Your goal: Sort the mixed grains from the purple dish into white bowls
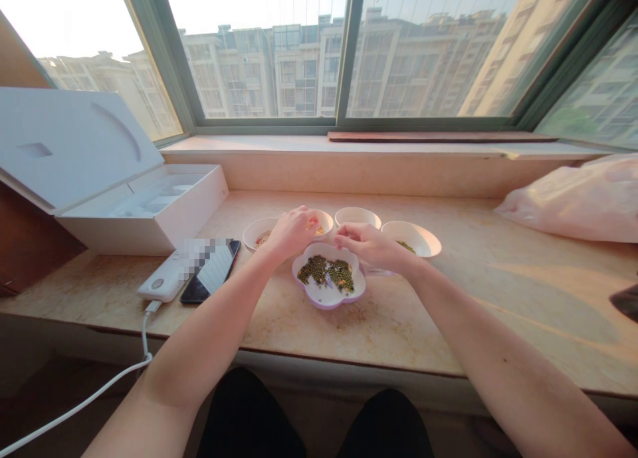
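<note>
A flower-shaped bowl [329, 306] with a lilac outer edge holds green mung beans [314, 270] mixed with a few yellowish bits. My left hand [295, 230] is at a white bowl [327, 217] of yellow grains, its fingers bent together over the near side; what they pinch, if anything, is hidden. Over the far right rim of the flower-shaped bowl hovers my right hand [363, 240], fingers curled in and closed, contents not visible. Left of these stands a white bowl [252, 228] with reddish-brown contents, partly behind my left wrist. On the right, another bowl [423, 240] contains some green beans.
A further white bowl [357, 215] stands at the back of the row. To the left lie a phone [209, 275], a white power bank [162, 282] with a cable [145, 332], and an open white box [144, 222]. A pale plastic bag [578, 202] rests at the right.
</note>
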### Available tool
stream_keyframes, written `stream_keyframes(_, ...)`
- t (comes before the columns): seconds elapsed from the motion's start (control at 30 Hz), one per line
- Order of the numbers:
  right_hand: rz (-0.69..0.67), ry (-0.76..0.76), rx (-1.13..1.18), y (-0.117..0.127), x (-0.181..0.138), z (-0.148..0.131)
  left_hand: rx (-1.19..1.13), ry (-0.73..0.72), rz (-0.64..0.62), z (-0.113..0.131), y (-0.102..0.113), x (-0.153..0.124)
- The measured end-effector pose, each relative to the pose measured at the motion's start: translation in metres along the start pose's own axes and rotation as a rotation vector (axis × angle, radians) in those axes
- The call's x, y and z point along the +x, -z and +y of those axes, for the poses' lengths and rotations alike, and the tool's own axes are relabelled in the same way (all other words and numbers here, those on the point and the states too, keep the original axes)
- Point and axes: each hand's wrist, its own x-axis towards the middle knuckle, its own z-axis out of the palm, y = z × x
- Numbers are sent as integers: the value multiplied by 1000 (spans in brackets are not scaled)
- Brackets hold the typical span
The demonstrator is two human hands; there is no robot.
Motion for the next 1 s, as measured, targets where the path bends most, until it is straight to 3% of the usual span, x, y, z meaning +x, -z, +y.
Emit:
stream_keyframes(0.13,-6,-70,230,16,-4,7,-83,-60,32,5,3,-3)
stream_keyframes(0.27,5,-100,357,29,-5,17,-114,-198,-18,15,5,-6)
stream_keyframes(0.53,83,-79,489,42,-6,16,-10,-330,-391,28,2,-20)
stream_keyframes(0.67,175,-139,239,57,-10,17,51,-370,-475,31,0,-23)
stream_keyframes(0.83,401,-268,-403,82,-15,27,30,-403,-557,31,-1,-23)
stream_keyframes(1.0,370,-423,-592,94,-16,35,42,-490,-570,28,-4,-21)
